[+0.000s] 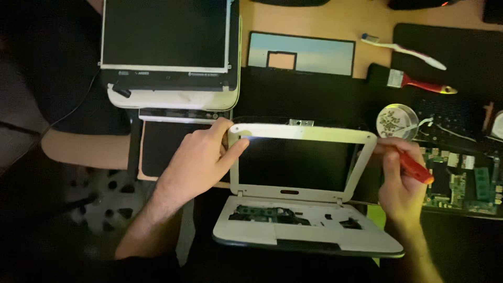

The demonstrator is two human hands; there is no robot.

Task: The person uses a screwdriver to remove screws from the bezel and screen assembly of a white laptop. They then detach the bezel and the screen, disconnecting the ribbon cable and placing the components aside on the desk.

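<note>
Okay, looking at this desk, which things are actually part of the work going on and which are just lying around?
In use:
small white laptop, keyboard removed
its white screen bezel, gripped by the left hand
red-handled tool in the right hand

Lying about:
toothbrush
paintbrush
round dish
green circuit board
second laptop screen
grey frame panel

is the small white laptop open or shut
Open: the white laptop has its lid raised, dark screen facing up, and base exposed below; left hand grips the bezel corner.
</note>
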